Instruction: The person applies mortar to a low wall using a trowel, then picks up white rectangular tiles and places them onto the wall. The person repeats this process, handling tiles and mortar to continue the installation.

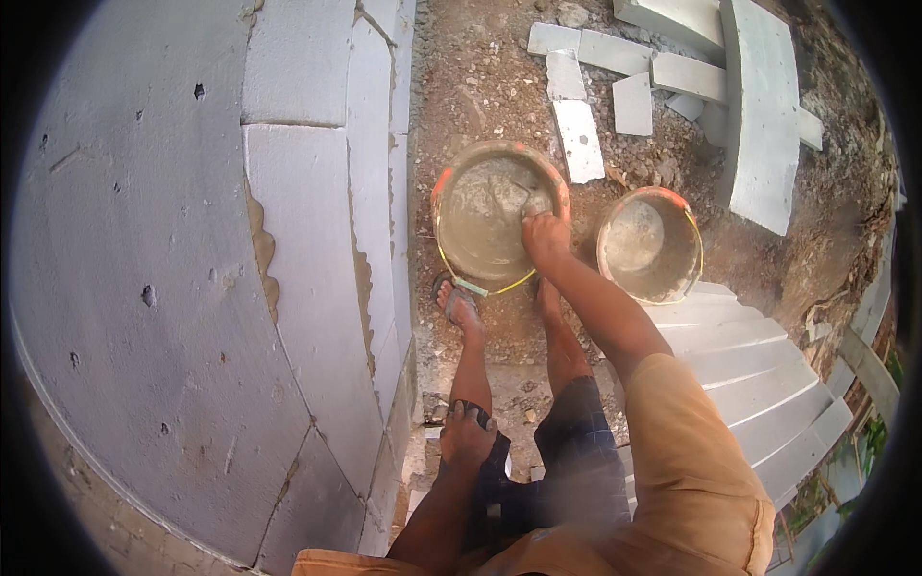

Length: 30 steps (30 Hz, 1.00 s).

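A round bucket (444, 230) with an orange rim and a yellow handle stands before my feet, holding wet grey mortar (485, 216). My right hand (545, 238) reaches over its right side, fingers closed. Mortar covers whatever those fingers grip, and I cannot make out its kind. Lower down, my left hand (468, 440) lies over my left knee at the hem of the dark shorts, fingers stretched and holding nothing.
A second bucket (693, 252), mortar-smeared inside, stands to the right. Pale blocks (764, 115) and cut pieces (578, 141) lie on gravelly ground beyond. A block wall (173, 288) with mortar joints rises close on my left. Stacked pale slabs (759, 374) are at my right.
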Each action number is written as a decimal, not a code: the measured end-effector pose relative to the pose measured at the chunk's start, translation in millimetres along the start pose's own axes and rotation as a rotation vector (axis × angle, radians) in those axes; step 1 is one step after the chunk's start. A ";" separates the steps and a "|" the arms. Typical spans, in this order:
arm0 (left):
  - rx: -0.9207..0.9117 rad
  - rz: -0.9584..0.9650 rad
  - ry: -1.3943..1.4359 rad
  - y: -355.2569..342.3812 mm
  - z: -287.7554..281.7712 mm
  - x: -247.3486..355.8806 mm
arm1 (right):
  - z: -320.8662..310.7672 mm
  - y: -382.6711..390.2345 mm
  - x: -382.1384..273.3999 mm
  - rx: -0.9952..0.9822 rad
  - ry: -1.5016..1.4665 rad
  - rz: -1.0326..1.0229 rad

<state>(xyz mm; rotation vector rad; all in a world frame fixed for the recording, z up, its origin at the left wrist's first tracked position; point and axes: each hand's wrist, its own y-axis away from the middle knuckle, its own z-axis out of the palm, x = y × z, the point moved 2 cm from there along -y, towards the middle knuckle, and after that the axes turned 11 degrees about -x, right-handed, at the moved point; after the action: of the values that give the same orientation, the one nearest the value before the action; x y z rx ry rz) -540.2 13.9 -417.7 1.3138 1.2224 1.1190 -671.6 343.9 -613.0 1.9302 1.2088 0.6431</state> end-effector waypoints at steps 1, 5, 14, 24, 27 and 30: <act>0.013 0.028 -0.019 -1.3 0.0 2.5 | 5.0 4.7 1.1 -0.023 -0.107 0.004; 0.074 0.033 -0.018 7.3 -2.2 2.9 | 25.8 25.0 -8.7 -0.133 -0.548 0.094; 0.153 0.168 -0.099 5.0 -8.5 -4.8 | 75.9 -1.6 -75.1 -0.413 -1.729 0.211; 0.014 0.001 -0.153 1.0 -12.4 5.5 | -21.6 -4.3 -19.2 -0.542 -3.745 -0.030; 0.027 -0.011 -0.155 4.5 -14.6 7.5 | -26.3 -34.5 9.2 -0.360 -3.549 0.037; 0.056 0.052 -0.190 7.4 -21.9 8.7 | 21.1 -78.0 40.9 -0.517 -2.497 0.110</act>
<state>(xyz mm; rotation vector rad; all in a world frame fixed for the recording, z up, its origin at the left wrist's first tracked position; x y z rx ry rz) -560.7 24.0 -408.3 1.4666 1.0908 0.9777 -679.5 394.7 -687.6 0.8970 -0.6635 -1.1784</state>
